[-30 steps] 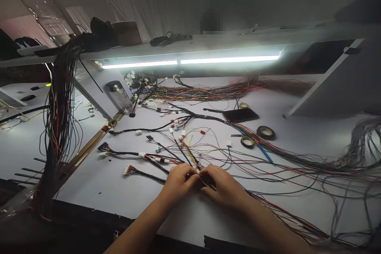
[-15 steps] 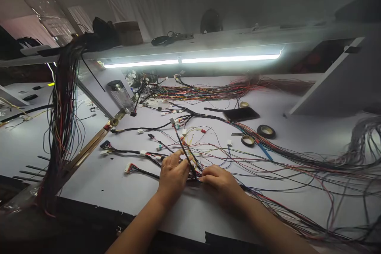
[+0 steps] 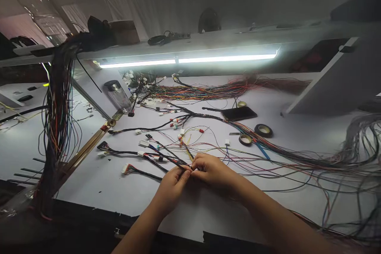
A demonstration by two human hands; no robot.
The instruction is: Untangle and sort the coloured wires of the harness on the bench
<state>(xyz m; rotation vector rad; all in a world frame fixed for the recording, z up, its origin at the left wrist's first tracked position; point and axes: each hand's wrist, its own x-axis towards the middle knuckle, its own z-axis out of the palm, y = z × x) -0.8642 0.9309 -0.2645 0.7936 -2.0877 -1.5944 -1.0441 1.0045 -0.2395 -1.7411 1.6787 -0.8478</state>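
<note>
My left hand [image 3: 174, 185] is closed on a black-wrapped branch of a wire harness [image 3: 171, 158], pinching it between thumb and fingers. Right against it, my right hand [image 3: 212, 172] is closed on the same harness, fingertips meeting those of the left. What lies between the fingertips is mostly hidden. The branch runs up and left to a white connector [image 3: 143, 143]. Left of my hands lie more taped branches, one ending in a white connector with orange wires [image 3: 126, 169], another in a black connector [image 3: 102, 145]. Loose thin wires [image 3: 253, 158] trail off to the right.
A black tape roll [image 3: 263, 130], a smaller tape roll [image 3: 245, 139], a blue-handled tool [image 3: 262, 150] and a phone [image 3: 239, 113] lie to the right. Behind are a glass bottle [image 3: 118, 97] and a long wire bundle [image 3: 202, 92]. Wires hang [image 3: 59, 107] at left.
The branch that stood up from my hands now lies over to the left with its white connector. My right hand has moved left and up against my left hand.
</note>
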